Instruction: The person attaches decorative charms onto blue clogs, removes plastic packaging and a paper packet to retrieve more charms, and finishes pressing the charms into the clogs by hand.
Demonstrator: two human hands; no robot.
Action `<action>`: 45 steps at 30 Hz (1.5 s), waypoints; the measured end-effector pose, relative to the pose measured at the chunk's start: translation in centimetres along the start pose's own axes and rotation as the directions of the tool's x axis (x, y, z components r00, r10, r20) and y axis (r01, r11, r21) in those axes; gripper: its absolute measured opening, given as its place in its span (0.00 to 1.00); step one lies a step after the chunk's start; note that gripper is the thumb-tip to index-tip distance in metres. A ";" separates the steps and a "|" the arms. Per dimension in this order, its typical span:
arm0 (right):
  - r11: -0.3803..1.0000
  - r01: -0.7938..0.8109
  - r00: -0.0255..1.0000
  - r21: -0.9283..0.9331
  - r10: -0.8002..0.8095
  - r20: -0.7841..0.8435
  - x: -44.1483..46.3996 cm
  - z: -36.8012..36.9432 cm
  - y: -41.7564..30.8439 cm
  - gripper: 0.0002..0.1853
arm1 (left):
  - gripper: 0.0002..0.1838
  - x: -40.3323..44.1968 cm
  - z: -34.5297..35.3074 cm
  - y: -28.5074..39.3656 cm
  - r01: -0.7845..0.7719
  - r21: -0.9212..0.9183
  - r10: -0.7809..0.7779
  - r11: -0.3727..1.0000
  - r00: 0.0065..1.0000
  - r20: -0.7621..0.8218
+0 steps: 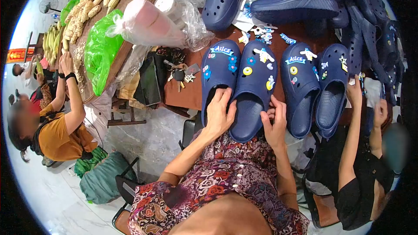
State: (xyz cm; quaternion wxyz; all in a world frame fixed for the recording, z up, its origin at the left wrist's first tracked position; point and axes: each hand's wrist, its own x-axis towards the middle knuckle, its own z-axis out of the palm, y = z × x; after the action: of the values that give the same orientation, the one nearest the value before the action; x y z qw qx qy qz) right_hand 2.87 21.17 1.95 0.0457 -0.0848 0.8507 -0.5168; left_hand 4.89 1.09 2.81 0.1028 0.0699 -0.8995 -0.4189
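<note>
Two navy clogs lie side by side at the front edge of the brown table, toes pointing away. My left hand (220, 112) is on the left clog (220, 67), its fingers at the foot opening, its thumb by the seam between the two. Beside the outer rim of the right clog (254, 69), my right hand (274, 119) has its fingers curled and the thumb against the edge. Both clogs carry charms: an ALICE banner, blue flowers, a yellow ring and a white character. A second decorated pair (300, 87) sits just right of them.
Navy clogs (300, 6) are heaped at the back right. Loose charms (261, 35), keys (179, 75) and plastic-wrapped rolls (148, 21) lie on the table (191, 91). A co-worker's hand (354, 91) is at the far right; another person (61, 135) handles corn at left.
</note>
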 end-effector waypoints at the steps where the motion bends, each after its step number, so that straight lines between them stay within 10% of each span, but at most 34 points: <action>1: 1.000 -0.003 1.000 0.000 0.003 -0.004 0.0 0.1 -0.1 0.29 | 0.19 0.0 0.1 0.0 0.000 -0.007 0.000 1.000 1.000 -0.011; 16: 0.998 0.011 0.993 0.062 -0.018 0.113 2.1 -0.3 -3.3 0.22 | 0.19 1.7 -1.9 -2.7 0.014 0.151 0.001 0.988 0.995 -0.097; 19: 0.971 0.122 0.939 -0.204 -0.179 -0.293 1.9 -3.8 -3.3 0.09 | 0.21 1.7 -2.3 -1.9 0.033 0.095 -0.018 0.995 0.988 -0.154; 24: 0.944 0.066 0.825 -0.323 -0.234 -0.515 0.0 -9.0 -2.4 0.11 | 0.18 0.0 -1.8 0.6 -0.086 0.043 0.096 0.995 0.929 -0.358; 32: 0.746 -0.103 0.764 -0.658 -0.364 -0.532 2.1 -15.0 -1.0 0.18 | 0.38 0.6 6.4 9.7 -0.107 -0.282 0.180 0.953 0.952 0.246; 41: 0.828 -0.156 0.836 -0.539 -0.179 -0.518 2.7 -17.6 1.7 0.17 | 0.42 3.3 12.5 10.7 0.022 -0.190 0.039 0.982 0.951 0.307; 45: 0.984 -0.168 0.759 -0.066 0.086 -0.645 1.7 -19.2 3.6 0.13 | 0.41 2.2 13.3 9.2 -0.061 -0.229 0.101 0.972 0.981 0.168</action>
State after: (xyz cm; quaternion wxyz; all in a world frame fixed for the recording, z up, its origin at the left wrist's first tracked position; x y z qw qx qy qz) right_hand -2.35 39.16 7.66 -0.2167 0.1513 0.8486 -0.4584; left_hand -0.82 16.35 1.85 0.0462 -0.0166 -0.8546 -0.5170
